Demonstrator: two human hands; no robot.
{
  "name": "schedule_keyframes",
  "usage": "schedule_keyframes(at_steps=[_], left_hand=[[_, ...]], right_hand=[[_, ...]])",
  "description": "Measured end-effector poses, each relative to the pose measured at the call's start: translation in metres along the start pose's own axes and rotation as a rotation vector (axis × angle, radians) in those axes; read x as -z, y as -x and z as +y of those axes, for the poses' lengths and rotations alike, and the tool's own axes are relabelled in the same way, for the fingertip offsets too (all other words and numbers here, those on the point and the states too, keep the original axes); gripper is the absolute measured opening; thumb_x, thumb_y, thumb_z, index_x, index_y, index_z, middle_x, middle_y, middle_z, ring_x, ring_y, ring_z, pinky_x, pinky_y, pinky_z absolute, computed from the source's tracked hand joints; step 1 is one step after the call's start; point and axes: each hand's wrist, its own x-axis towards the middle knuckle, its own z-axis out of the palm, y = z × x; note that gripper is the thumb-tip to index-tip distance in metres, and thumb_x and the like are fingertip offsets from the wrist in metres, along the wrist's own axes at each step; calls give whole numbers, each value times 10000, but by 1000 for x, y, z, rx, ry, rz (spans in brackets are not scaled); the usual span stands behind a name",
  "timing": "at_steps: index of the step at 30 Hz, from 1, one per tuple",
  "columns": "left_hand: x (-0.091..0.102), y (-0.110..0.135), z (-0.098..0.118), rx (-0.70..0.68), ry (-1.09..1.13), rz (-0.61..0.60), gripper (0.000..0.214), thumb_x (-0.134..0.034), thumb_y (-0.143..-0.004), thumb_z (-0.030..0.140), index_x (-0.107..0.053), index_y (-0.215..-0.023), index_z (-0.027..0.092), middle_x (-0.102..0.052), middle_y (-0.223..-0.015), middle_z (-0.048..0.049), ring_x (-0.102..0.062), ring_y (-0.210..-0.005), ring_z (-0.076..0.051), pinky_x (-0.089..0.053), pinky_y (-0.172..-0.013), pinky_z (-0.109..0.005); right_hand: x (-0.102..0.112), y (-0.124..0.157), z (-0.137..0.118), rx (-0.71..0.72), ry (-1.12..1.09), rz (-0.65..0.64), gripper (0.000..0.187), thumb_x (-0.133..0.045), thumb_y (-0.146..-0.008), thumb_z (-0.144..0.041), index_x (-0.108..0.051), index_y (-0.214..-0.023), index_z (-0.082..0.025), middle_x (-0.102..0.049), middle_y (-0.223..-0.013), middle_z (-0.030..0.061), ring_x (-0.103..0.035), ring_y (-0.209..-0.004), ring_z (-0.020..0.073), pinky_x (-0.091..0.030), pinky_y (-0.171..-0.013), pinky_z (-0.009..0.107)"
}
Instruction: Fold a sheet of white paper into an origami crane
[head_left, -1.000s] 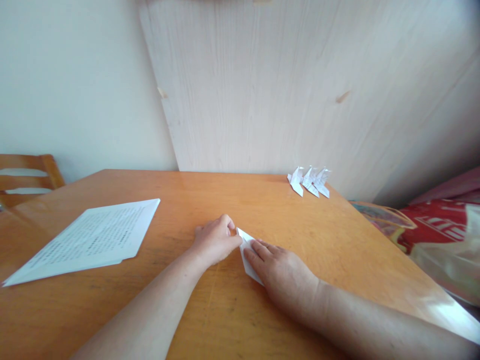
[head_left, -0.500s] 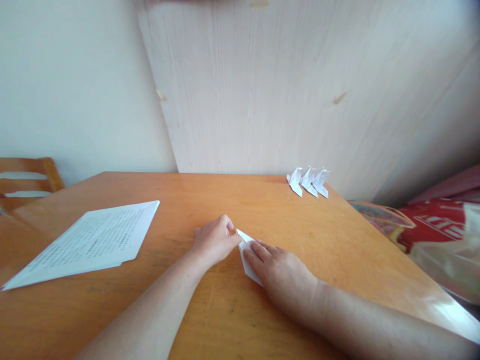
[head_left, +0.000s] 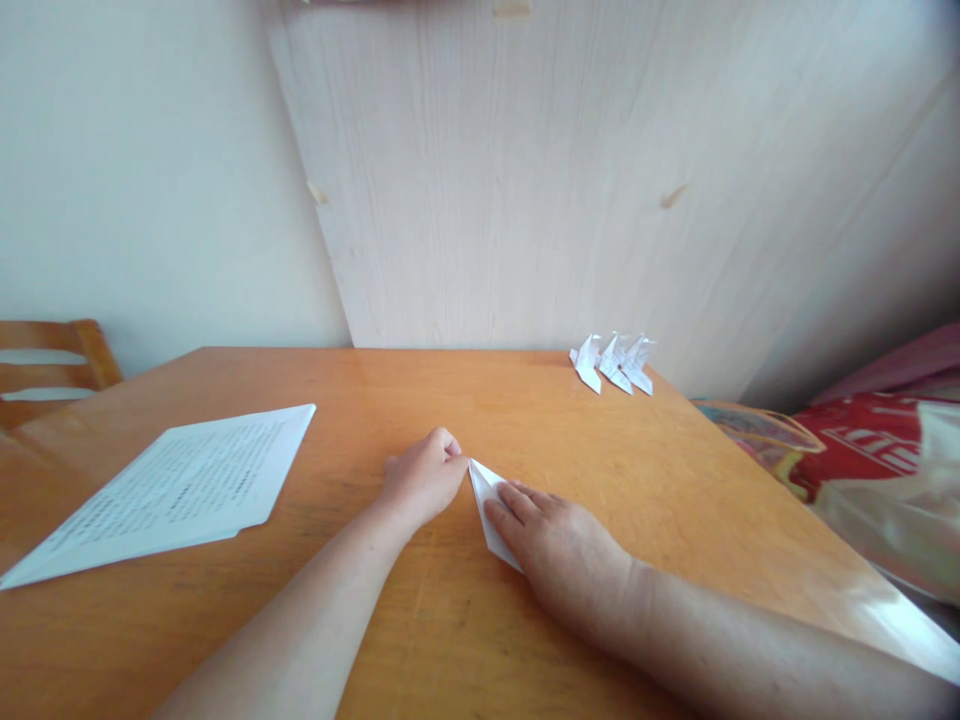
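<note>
A small piece of folded white paper (head_left: 487,493) with a narrow point lies on the wooden table, its point toward the far side. My left hand (head_left: 426,477) is closed at that point, thumb and curled forefinger touching the tip. Across the paper's right side my right hand (head_left: 559,535) lies flat, its fingers stretched out and pressing it to the tabletop. The palm hides the paper's lower right part.
Printed sheets (head_left: 172,490) lie in a stack on the left of the table (head_left: 420,640). Three folded white paper figures (head_left: 613,363) stand near the far right corner. A wooden chair (head_left: 60,355) is at the left; red and white bags (head_left: 870,440) lie beyond the right edge.
My left thumb has slid up along the folded paper to its tip, uncovering a crease there. My right hand stays in place on the paper. The view has shifted slightly.
</note>
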Motion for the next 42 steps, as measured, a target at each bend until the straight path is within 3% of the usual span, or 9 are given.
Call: schedule_keyframes(at_steps=[4,10,17,23,33,42], left_hand=[[0,-1,-3,-10,40,-18,119,-541,-841,322,-629,-800,252,-677,-735,22,-591,-708,-201,-287,-649,-290],[-2,1,-6,-60,50,-48,300,-669,-760,515,-661,-917,259,-650,-718,32,-574,-663,-185,-262,-622,-289],[-2,3,-5,-65,122,-81,222,-670,-758,430,-690,-900,260,-643,-713,35,-563,-649,-167,-306,-616,-281],[-7,-1,-10,-118,329,-73,127,-639,-775,322,-661,-855,227,-690,-815,-4,-615,-773,-182,-421,-690,-267],[-1,4,-1,-100,547,-96,229,-640,-771,268,-579,-980,197,-658,-815,-7,-618,-769,-177,-454,-715,-279],[4,12,7,-120,672,-133,302,-645,-801,268,-530,-1070,191,-604,-813,20,-579,-776,-157,-443,-747,-282]], right_hand=[[0,0,0,-5,-8,-6,363,-508,-869,-59,-581,-1224,-85,-639,-1242,196,-649,-1102,304,-558,-942,434],[1,-1,0,10,0,9,351,-519,-867,-42,-590,-1208,-79,-647,-1229,208,-658,-1084,299,-567,-918,424],[2,-1,0,-8,-37,-3,326,-522,-894,-48,-595,-1209,-93,-644,-1238,197,-656,-1096,294,-561,-931,423],[1,1,3,-12,-86,5,349,-518,-888,-36,-583,-1226,-97,-632,-1249,196,-653,-1097,281,-545,-958,418],[5,3,4,-11,-125,50,347,-500,-873,-26,-575,-1198,-121,-633,-1245,171,-655,-1048,255,-558,-936,394],[-2,7,9,-49,-221,176,572,-476,-879,-31,-448,-1447,-95,-512,-1455,199,-522,-1322,291,-461,-1102,428]])
